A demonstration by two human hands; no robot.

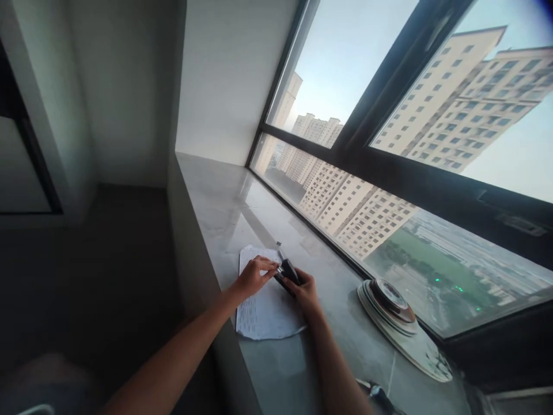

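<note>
Over a sheet of paper with writing (265,314), my right hand (306,294) grips a black hand-sized device (289,272) with slim dark parts. Its exact kind is too small to make out. My left hand (256,275) reaches in from the other side, thumb and fingers pinched together at a small silver part (280,270) on the device's near side. A thin light-coloured piece with a dark tip (279,248) sticks out beyond the device toward the far end of the ledge. The paper lies flat under both hands, its lower edge uneven.
The paper rests on a glossy grey stone window ledge (216,190). Stacked plates or discs (401,328) stand at the right by the dark-framed window (358,150). A dark-handled tool (380,397) lies at the lower edge. Left of the ledge, it drops to a dark floor (121,288).
</note>
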